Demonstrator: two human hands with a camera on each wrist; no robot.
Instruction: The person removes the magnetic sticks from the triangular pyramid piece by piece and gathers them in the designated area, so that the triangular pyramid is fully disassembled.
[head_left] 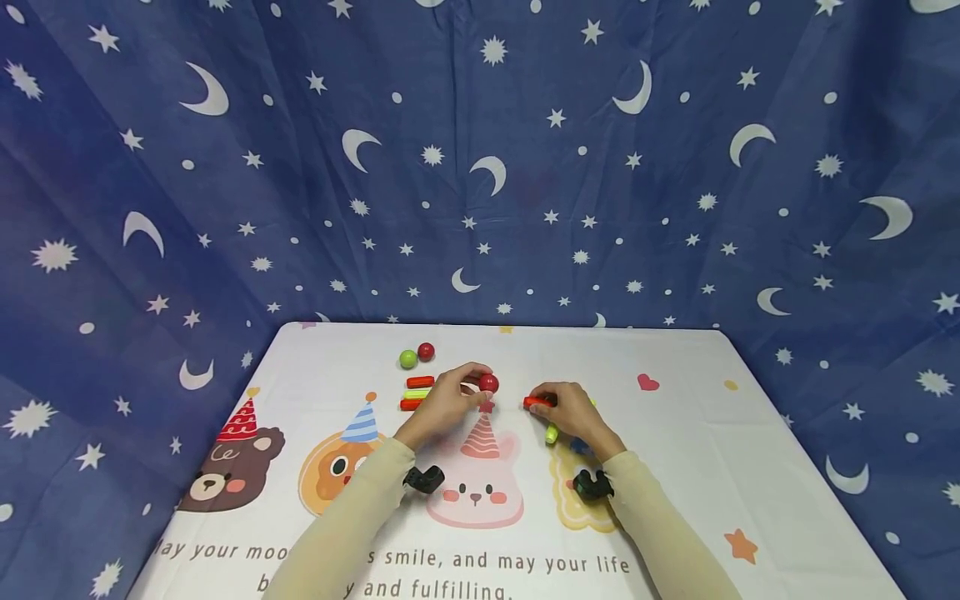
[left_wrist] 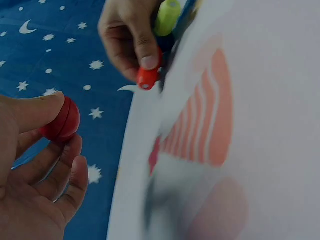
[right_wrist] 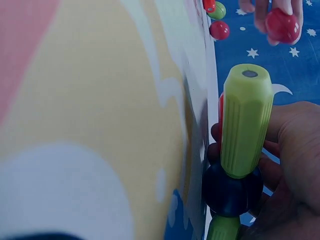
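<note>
In the head view my left hand (head_left: 448, 402) pinches a red ball (head_left: 489, 382) between thumb and fingers. A dark seam line runs round this ball in the left wrist view. My right hand (head_left: 570, 408) grips a short red rod (left_wrist: 149, 77), its thumb laid along it. By the right palm, a fluted yellow-green rod (right_wrist: 247, 120) meets a dark blue ball (right_wrist: 232, 190), and a second yellow-green rod (right_wrist: 224, 228) extends from the ball's other side. The right fingers curl behind the blue ball, partly hidden. The two hands are apart, the left ball facing the red rod's end.
Left of the left hand lie two red rods (head_left: 420, 382) with a yellow-green rod (head_left: 416, 394) between them. Behind them a green ball (head_left: 408, 359) and another red ball (head_left: 426, 352) sit together. A printed white cloth (head_left: 675, 433) covers the table; a starry blue curtain (head_left: 525, 167) hangs behind.
</note>
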